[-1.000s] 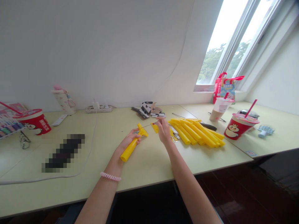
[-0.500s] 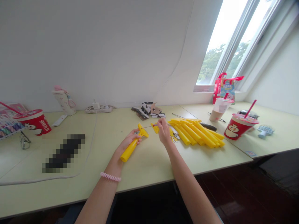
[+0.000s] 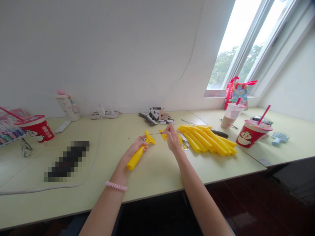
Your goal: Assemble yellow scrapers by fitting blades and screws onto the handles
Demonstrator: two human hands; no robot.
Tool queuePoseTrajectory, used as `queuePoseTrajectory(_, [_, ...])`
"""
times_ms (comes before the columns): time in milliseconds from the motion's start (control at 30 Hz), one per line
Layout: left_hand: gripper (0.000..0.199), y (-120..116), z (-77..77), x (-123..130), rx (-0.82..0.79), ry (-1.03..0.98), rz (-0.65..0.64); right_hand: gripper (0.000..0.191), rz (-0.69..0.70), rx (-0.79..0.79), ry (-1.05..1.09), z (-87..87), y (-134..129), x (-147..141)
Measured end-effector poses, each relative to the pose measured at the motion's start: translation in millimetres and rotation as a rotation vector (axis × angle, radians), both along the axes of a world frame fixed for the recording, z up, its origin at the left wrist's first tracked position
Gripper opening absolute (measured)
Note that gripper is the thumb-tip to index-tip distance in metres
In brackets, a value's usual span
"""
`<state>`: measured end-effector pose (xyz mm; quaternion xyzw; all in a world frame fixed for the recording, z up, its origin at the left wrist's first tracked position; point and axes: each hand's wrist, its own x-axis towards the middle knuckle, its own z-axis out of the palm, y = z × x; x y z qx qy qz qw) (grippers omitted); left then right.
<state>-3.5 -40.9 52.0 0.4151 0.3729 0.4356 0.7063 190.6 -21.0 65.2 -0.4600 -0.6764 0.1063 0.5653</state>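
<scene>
My left hand is closed around a yellow handle with a wider head at its upper end. Patterned small pieces show by the fingers, too small to make out. My right hand is closed on a thin screwdriver, whose metal shaft points left and reaches the head of the yellow handle. Just right of my right hand lie yellow flat pieces and metal blades. A pile of yellow tubes rests beyond them.
Black and white packaging lies near the wall. On the right stand a red cup, a clear cup and a blue brush. On the left are another red cup, a power strip and a pixelated dark object.
Both hands keep nearly the same place and grip. The head of the yellow handle has shifted very slightly left.
</scene>
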Motion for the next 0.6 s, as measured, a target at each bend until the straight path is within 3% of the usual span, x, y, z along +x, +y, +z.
queuePoseTrajectory(167, [0.055, -1.1, 0.2, 0.4, 0.001, 0.004, -0.007, 0.009, -0.040, 0.046, 0.017, 2.4, -2.1, -1.5])
queuePoseTrajectory(333, [0.055, -0.5, -0.1, 1.2, 0.009, 0.003, -0.004, 0.021, -0.082, -0.007, 0.020, 1.4, -2.7, -1.7])
queuePoseTrajectory(600, [0.055, 0.1, -0.6, -0.5, 0.034, 0.006, 0.004, 0.007, 0.120, -0.034, 0.077, 2.4, -2.5, -0.6])
